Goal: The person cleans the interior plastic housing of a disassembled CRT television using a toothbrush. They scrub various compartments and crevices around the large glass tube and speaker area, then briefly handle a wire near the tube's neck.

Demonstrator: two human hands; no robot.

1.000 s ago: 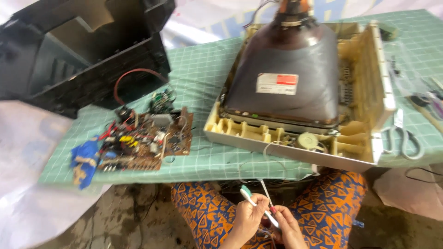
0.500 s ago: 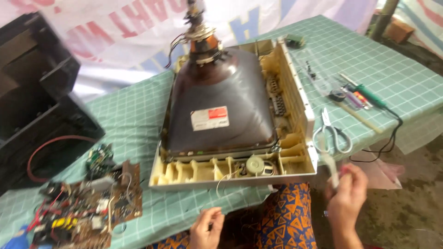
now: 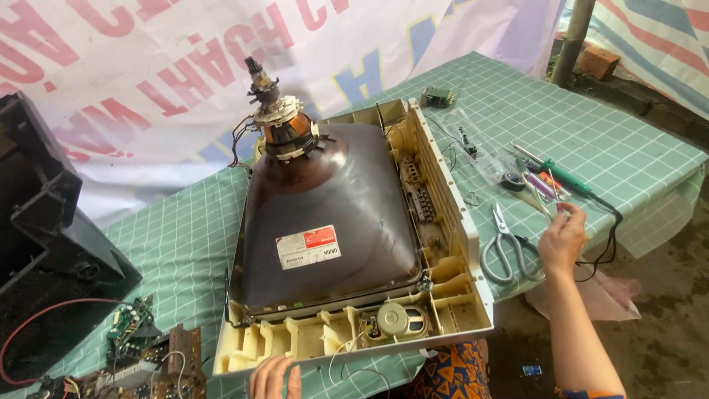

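A dark picture tube point(image 3: 325, 214) with a copper coil at its neck point(image 3: 279, 133) lies face down in a cream plastic television frame point(image 3: 458, 222) on a green checked tablecloth point(image 3: 185, 236). My left hand point(image 3: 275, 375) rests against the frame's near edge, holding nothing, next to a small round speaker point(image 3: 397, 321). My right hand point(image 3: 563, 238) reaches out over the right side of the table, fingers closed on a thin white brush point(image 3: 555, 193). It hovers beside grey-handled scissors point(image 3: 504, 251) and a row of small tools point(image 3: 550, 177).
A black television back shell point(image 3: 44, 244) stands at the left. Circuit boards with wires point(image 3: 140, 355) lie at the near left, and a small green board point(image 3: 437, 96) at the far side. A soldering iron cable point(image 3: 609, 229) hangs over the right edge. A printed banner point(image 3: 148, 66) hangs behind.
The view has swung right and up. My hands have parted: the right one carried the brush up to the tools on the right, while the left one rose to the frame's near edge.
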